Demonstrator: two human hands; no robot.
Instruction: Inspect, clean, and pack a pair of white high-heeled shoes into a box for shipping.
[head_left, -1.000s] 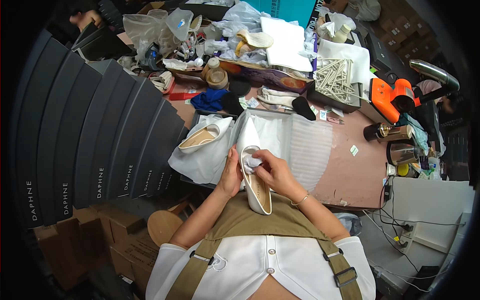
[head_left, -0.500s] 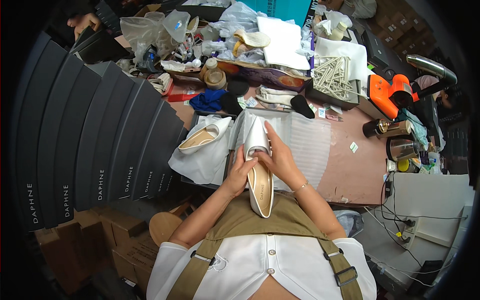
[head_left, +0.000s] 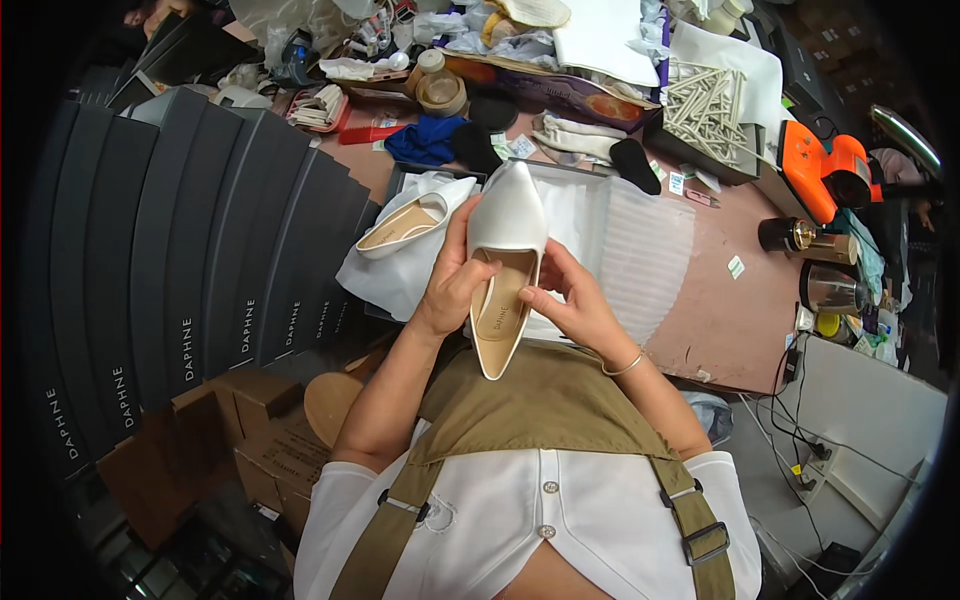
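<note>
Shoe (head_left: 508, 215), white, pointed toe: center, held up above the near edge of the bench (head_left: 725, 320), toe away from the wearer, tan insole facing up.

Left to right from where I'm standing:
Far left, tall row of dark boxes (head_left: 215, 230) leaning along the bench. Brown cartons (head_left: 265, 450) low beside them, round wooden stool (head_left: 333, 408) next.
Second shoe (head_left: 405, 226), also white, lies on white paper (head_left: 385, 285), toe pointing up and right. Blue cloth (head_left: 422, 142) beyond it, jar (head_left: 440, 92) behind.
Left hand (head_left: 452, 290): partly closed on the shoe's left side, thumb over the rim into the opening.
Right hand (head_left: 572, 300): loosely curled, thumb on the right rim, fingers along the outer side. Both have hold of the same shoe.
Right of that, white gloves (head_left: 572, 135), black pad (head_left: 635, 166), translucent ribbed sheet (head_left: 650, 245) on the bench. Then pale sticks (head_left: 705, 108) heaped in a dark box, orange tool (head_left: 808, 172) beside it. Far right, low: cables plugged into a power strip (head_left: 822, 468).
</note>
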